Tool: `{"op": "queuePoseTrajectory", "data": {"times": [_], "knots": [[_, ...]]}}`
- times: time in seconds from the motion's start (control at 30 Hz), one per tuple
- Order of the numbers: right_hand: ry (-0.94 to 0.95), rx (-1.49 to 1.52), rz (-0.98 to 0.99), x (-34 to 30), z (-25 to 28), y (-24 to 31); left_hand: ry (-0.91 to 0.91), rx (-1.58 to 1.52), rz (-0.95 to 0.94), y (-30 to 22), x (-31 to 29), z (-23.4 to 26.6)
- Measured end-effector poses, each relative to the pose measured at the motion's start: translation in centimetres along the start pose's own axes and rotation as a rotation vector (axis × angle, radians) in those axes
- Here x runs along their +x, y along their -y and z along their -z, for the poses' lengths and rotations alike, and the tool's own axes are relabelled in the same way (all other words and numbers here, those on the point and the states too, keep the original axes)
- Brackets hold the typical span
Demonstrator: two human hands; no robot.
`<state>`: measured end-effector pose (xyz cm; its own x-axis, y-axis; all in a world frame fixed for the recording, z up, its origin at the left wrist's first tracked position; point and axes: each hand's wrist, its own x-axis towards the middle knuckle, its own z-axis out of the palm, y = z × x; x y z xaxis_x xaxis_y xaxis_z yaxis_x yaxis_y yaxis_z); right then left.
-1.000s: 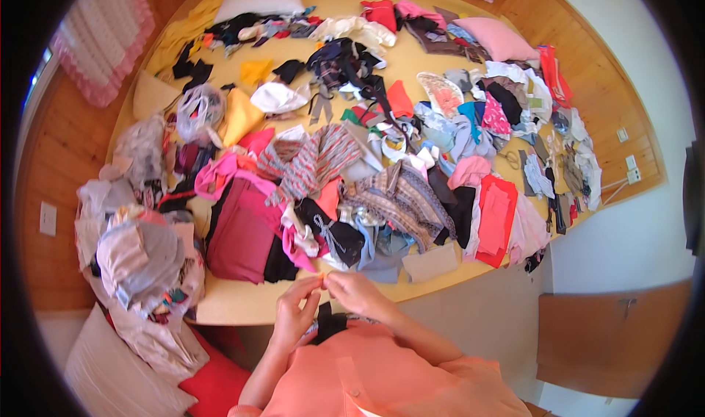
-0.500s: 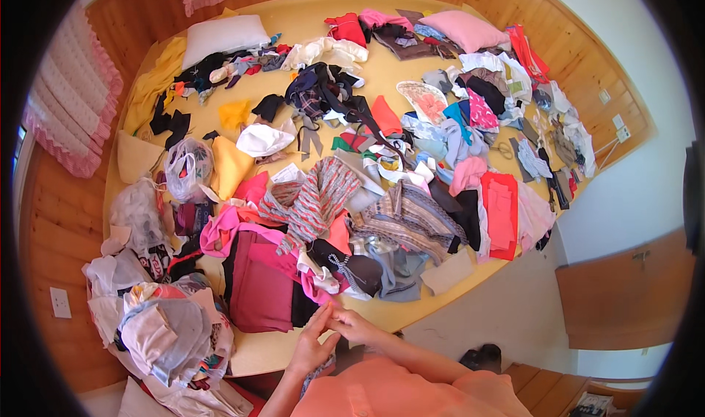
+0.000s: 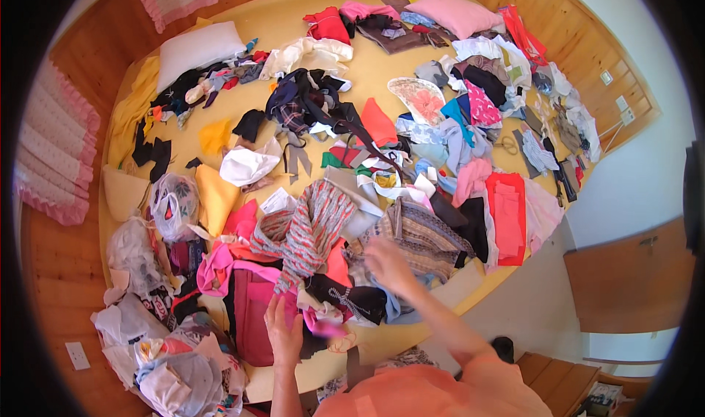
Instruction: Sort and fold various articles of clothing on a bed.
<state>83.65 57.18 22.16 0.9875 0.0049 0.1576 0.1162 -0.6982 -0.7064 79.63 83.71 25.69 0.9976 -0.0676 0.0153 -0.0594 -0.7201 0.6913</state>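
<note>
My left hand (image 3: pixel 283 332) is held over the folded magenta cloth (image 3: pixel 253 321), its fingers stretched upward and apart, holding nothing. Farther right, my right hand (image 3: pixel 389 264) reaches over the near left edge of a brown-grey patterned knit fabric (image 3: pixel 426 233). Motion smears its fingers, and I cannot tell whether they touch the fabric. Between the hands lies a black cloth piece with a beaded bow (image 3: pixel 349 298). Beyond them rests a red-and-grey striped knit (image 3: pixel 312 226). Beside my left hand a bright pink strip (image 3: pixel 323 325) hangs toward the near edge.
Clothes and fabric scraps cover much of the yellow bed surface (image 3: pixel 272 387). Stuffed plastic bags (image 3: pixel 172 380) crowd the near left. Folded coral-red cloth (image 3: pixel 507 218) lies at the right edge. A white pillow (image 3: pixel 198 49) and a pink pillow (image 3: pixel 459 14) are at the back.
My hands were together at the near edge; now they are apart. The left moved up over the magenta cloth, the right forward to the patterned knit. The beaded black piece lies flatter.
</note>
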Motion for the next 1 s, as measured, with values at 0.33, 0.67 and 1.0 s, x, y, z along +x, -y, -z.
{"op": "queuePoseTrajectory", "data": {"times": [0.33,0.67,1.0], "knots": [[-0.305,-0.510,-0.148,14.2,2.0,-14.4,0.133,-0.446,0.216,-4.3,2.7,-4.3],[0.304,0.569,0.497,1.0,1.7,2.9,0.146,-1.292,0.664,-6.6,6.5,-6.6],[1.469,0.391,0.425,1.5,0.3,0.0,-0.048,-1.381,0.697,-6.3,7.7,-4.0]]}}
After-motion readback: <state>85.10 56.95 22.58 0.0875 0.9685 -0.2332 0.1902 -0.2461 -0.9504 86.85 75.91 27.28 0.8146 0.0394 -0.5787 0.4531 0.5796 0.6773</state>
